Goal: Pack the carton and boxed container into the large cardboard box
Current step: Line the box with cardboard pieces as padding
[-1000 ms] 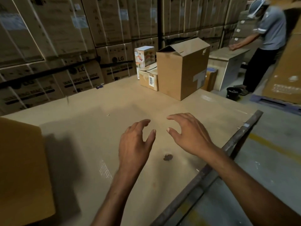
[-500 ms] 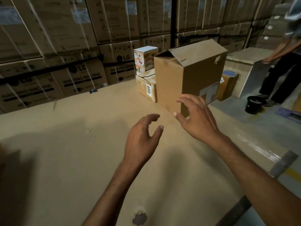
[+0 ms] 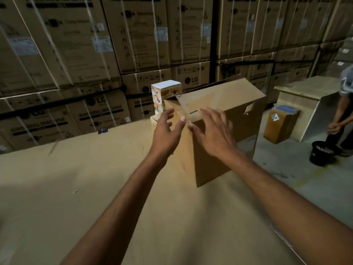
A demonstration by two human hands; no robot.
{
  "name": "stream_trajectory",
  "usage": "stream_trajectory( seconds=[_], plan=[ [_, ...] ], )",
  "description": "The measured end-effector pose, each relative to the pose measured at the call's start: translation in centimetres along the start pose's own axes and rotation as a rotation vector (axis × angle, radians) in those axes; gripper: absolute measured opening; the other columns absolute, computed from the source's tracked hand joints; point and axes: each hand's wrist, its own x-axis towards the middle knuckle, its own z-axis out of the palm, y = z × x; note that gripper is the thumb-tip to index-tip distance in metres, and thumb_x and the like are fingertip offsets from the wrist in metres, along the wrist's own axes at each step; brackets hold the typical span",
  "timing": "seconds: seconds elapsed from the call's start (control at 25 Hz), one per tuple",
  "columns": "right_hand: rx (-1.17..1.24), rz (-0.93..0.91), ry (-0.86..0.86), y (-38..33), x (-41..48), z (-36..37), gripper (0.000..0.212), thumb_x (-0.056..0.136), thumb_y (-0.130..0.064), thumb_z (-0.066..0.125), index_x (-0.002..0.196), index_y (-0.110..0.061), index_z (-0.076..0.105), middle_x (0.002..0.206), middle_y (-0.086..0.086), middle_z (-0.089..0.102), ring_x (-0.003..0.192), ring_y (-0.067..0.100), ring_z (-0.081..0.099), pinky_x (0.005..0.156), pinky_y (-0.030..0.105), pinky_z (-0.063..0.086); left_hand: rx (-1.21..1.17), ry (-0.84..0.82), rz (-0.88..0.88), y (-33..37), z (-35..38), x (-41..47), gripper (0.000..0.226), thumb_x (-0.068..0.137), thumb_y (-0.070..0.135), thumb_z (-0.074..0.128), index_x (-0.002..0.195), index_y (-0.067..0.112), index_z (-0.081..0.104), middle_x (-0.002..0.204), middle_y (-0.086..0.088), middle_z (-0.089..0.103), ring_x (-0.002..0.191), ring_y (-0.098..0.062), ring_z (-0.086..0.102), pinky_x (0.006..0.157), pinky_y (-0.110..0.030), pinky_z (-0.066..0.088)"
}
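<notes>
The large cardboard box (image 3: 215, 157) stands upright on the cardboard-covered table (image 3: 76, 188), its top flaps lying loosely over the opening. Behind its left side a white printed carton (image 3: 164, 94) stands on a small brown box (image 3: 153, 120), which is mostly hidden. My left hand (image 3: 166, 132) reaches forward with fingers spread, in front of the large box's left face. My right hand (image 3: 214, 131) hovers with relaxed fingers at the box's near top corner, just under the front flap. Neither hand holds anything.
Strapped washing-machine boxes (image 3: 95, 54) form a wall behind the table. To the right, on the floor, stand a small brown box with a blue top (image 3: 280, 125), a covered table (image 3: 309, 96), a black bucket (image 3: 322, 153) and another person (image 3: 343, 111).
Both hands have moved forward from the middle of the table up to the large box. I have come closer, so the box looms larger.
</notes>
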Motion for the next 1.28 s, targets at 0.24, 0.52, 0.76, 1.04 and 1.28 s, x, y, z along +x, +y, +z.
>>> stream_trajectory(
  seconds=[0.24, 0.52, 0.76, 1.04, 1.28],
  plan=[
    [0.008, 0.036, 0.162, 0.6, 0.6, 2.9, 0.068, 0.095, -0.08, 0.032, 0.128, -0.028, 0.06, 0.143, -0.001, 0.054, 0.132, 0.023, 0.04, 0.099, 0.047, 0.044, -0.029, 0.005, -0.013, -2.0, 1.9, 10.0, 0.055, 0.107, 0.057, 0.03, 0.143, 0.021, 0.051, 0.139, -0.007, 0.058, 0.129, -0.025, 0.055, 0.098, -0.041, 0.05],
    [0.102, 0.168, 0.492, -0.3, 2.0, 4.0, 0.029, 0.1, -0.049, 0.059, 0.094, -0.022, 0.068, 0.099, -0.002, 0.063, 0.098, 0.018, 0.049, 0.083, 0.045, 0.051, -0.06, 0.17, -0.246, -2.4, 2.1, 19.5, 0.044, 0.099, 0.046, 0.061, 0.128, 0.013, 0.058, 0.113, -0.005, 0.064, 0.109, -0.024, 0.064, 0.084, -0.035, 0.055],
    [0.486, 0.496, 0.463, -0.3, -0.1, 3.4, 0.038, 0.089, -0.047, 0.073, 0.122, -0.033, 0.061, 0.151, -0.002, 0.03, 0.117, 0.005, 0.023, 0.085, 0.036, 0.052, -0.012, -0.128, -0.195, -4.5, 3.1, 18.9, 0.09, 0.079, 0.037, 0.087, 0.149, 0.027, 0.031, 0.133, -0.005, 0.048, 0.116, -0.022, 0.056, 0.073, -0.025, 0.051],
    [0.715, 0.76, 0.399, -0.8, -6.2, 0.7, 0.084, 0.084, -0.064, 0.069, 0.153, -0.044, 0.027, 0.164, 0.013, 0.018, 0.128, 0.031, 0.048, 0.094, 0.043, 0.049, 0.109, -0.226, 0.063, 0.3, 3.0, 11.5, 0.103, 0.06, 0.057, 0.093, 0.137, 0.027, 0.033, 0.133, -0.002, 0.045, 0.121, -0.02, 0.052, 0.1, -0.037, 0.052],
    [0.632, 0.818, 0.483, -2.0, -14.6, -5.7, 0.081, 0.08, -0.064, 0.076, 0.15, -0.041, 0.042, 0.162, 0.005, 0.03, 0.117, 0.024, 0.055, 0.091, 0.04, 0.042, 0.118, -0.087, 0.17, 3.5, 2.4, 0.0, 0.097, 0.057, 0.065, 0.09, 0.135, 0.027, 0.048, 0.132, 0.001, 0.053, 0.119, -0.019, 0.055, 0.097, -0.045, 0.056]
  ],
)
